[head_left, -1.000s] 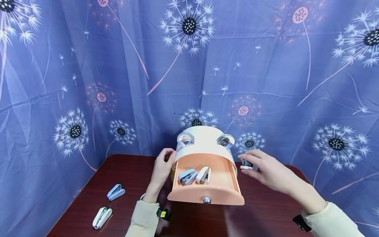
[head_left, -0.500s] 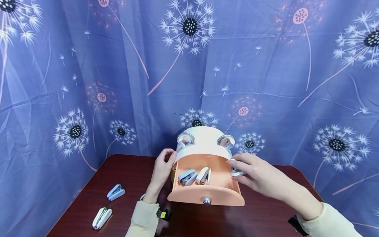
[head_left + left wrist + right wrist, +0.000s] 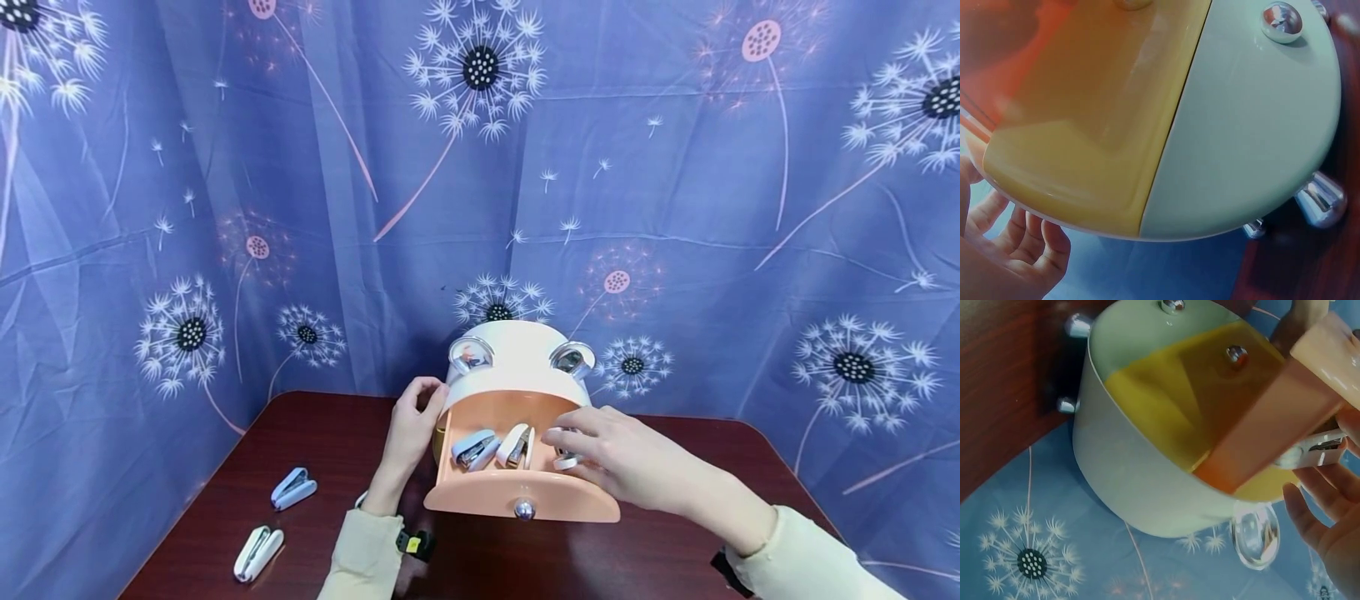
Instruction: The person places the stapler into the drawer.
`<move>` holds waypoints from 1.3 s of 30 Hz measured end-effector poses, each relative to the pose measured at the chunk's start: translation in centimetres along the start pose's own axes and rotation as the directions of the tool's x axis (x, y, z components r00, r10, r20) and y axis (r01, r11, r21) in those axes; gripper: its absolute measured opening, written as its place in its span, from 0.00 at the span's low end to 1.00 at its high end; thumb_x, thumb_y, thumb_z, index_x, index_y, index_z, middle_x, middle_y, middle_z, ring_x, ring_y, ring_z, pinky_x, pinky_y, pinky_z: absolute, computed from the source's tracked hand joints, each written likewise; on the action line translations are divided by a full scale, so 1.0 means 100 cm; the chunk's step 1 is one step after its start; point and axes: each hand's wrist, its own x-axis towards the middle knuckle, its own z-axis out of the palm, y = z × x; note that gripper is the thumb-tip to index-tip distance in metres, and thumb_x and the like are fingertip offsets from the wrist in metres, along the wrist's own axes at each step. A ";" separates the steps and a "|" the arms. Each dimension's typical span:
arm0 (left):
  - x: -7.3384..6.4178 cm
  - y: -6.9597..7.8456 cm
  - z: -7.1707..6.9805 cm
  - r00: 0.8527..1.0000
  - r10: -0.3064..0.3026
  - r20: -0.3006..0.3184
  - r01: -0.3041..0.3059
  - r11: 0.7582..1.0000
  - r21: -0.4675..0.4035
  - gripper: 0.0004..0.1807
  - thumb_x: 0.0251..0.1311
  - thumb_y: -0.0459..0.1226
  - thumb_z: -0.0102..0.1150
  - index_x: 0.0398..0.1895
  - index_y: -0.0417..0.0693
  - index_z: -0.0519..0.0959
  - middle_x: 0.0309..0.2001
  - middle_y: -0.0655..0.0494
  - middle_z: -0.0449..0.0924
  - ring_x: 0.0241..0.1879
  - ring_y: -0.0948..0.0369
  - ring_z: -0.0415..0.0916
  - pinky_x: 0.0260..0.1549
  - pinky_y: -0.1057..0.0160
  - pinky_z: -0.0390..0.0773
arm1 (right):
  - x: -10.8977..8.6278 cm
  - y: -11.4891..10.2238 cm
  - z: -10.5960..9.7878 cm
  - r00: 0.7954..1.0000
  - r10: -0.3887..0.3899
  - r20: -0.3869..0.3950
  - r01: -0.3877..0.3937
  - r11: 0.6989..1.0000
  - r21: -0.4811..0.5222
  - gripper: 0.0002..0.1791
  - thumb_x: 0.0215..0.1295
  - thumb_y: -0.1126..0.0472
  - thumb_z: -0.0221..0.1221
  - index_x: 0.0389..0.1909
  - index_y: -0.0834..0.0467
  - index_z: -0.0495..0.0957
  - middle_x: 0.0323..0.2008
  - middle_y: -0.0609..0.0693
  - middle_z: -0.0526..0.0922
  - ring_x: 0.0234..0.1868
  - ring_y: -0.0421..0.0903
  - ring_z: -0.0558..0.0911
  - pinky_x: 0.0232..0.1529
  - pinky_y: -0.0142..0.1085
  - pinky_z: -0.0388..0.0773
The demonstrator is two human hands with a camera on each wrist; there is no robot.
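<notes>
A white rounded drawer cabinet (image 3: 517, 346) stands on the table with its top peach drawer (image 3: 521, 492) pulled out. Inside the drawer lie a blue stapler (image 3: 475, 450) and a white stapler (image 3: 515, 445), side by side. My left hand (image 3: 408, 429) holds the cabinet's left side; the left wrist view shows its bent fingers (image 3: 1016, 234) against the curved wall. My right hand (image 3: 630, 458) holds another small, white-edged stapler (image 3: 567, 459) over the drawer's right part, partly hidden by the fingers. Against the drawer's side, the right wrist view shows that stapler (image 3: 1322, 453).
On the table's left side lie a blue stapler (image 3: 293, 487) and a white stapler (image 3: 258, 552). Below the open drawer, the cabinet has a yellow drawer (image 3: 1085, 156) and a green drawer (image 3: 1247, 125) with chrome knobs. A blue dandelion curtain (image 3: 337, 208) hangs behind.
My right hand has moved left with its stapler, from outside the cabinet's right side to over the open drawer. The left hand and the other staplers have stayed put.
</notes>
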 end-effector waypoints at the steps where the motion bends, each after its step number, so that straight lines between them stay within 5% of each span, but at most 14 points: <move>1: 0.001 -0.005 0.000 1.000 0.001 0.000 -0.001 1.000 -0.001 0.10 0.57 0.39 0.54 0.36 0.42 0.75 0.30 0.51 0.75 0.28 0.58 0.69 0.28 0.67 0.68 | 0.000 0.000 0.001 1.000 0.004 0.015 -0.004 1.000 0.006 0.22 0.52 0.56 0.61 0.50 0.51 0.72 0.45 0.43 0.72 0.42 0.39 0.71 0.39 0.38 0.70; 7: 0.007 -0.032 0.002 1.000 -0.018 0.005 0.018 1.000 0.006 0.13 0.54 0.49 0.55 0.35 0.51 0.76 0.31 0.56 0.75 0.29 0.60 0.70 0.28 0.67 0.69 | 0.006 0.002 0.001 0.993 0.030 0.113 -0.037 0.997 0.063 0.22 0.51 0.59 0.62 0.50 0.50 0.72 0.46 0.42 0.71 0.45 0.38 0.70 0.42 0.36 0.69; 16: 0.001 -0.001 -0.001 1.000 -0.009 0.006 0.009 1.000 -0.007 0.09 0.57 0.38 0.54 0.36 0.40 0.75 0.30 0.50 0.75 0.28 0.58 0.69 0.27 0.66 0.68 | 0.013 0.007 0.008 0.957 0.080 0.278 -0.143 0.966 0.214 0.20 0.54 0.57 0.60 0.51 0.45 0.72 0.41 0.39 0.71 0.40 0.34 0.70 0.39 0.31 0.69; 24: 0.000 0.001 0.000 1.000 -0.025 0.010 0.025 1.000 0.007 0.09 0.58 0.38 0.53 0.37 0.40 0.75 0.31 0.49 0.75 0.28 0.58 0.69 0.27 0.68 0.68 | 0.014 0.010 0.017 0.943 0.119 0.310 -0.207 0.940 0.270 0.22 0.59 0.44 0.51 0.54 0.45 0.69 0.42 0.37 0.72 0.41 0.36 0.71 0.41 0.33 0.68; 32: 0.006 -0.025 0.002 0.999 -0.039 0.013 0.039 0.999 -0.018 0.11 0.56 0.43 0.55 0.36 0.46 0.76 0.30 0.53 0.75 0.29 0.59 0.69 0.27 0.66 0.68 | 0.011 0.011 0.018 0.961 0.157 0.230 -0.228 0.916 0.330 0.22 0.59 0.48 0.54 0.53 0.49 0.70 0.46 0.40 0.73 0.45 0.37 0.72 0.42 0.34 0.69; 35: 0.007 -0.031 0.002 0.999 -0.035 0.010 0.035 0.999 -0.015 0.12 0.55 0.47 0.55 0.36 0.50 0.76 0.31 0.55 0.75 0.29 0.59 0.70 0.28 0.66 0.69 | 0.010 0.010 0.015 0.970 0.188 0.156 -0.234 0.899 0.369 0.18 0.60 0.51 0.54 0.52 0.49 0.70 0.46 0.40 0.73 0.36 0.35 0.75 0.36 0.33 0.72; 39: 0.006 -0.032 0.002 1.000 -0.025 0.004 0.025 1.000 -0.007 0.12 0.54 0.48 0.55 0.35 0.51 0.76 0.30 0.56 0.75 0.29 0.59 0.71 0.28 0.65 0.69 | 0.005 0.002 0.007 0.956 0.285 0.067 -0.289 0.880 0.376 0.18 0.60 0.52 0.54 0.52 0.44 0.69 0.48 0.39 0.72 0.29 0.33 0.72 0.30 0.32 0.71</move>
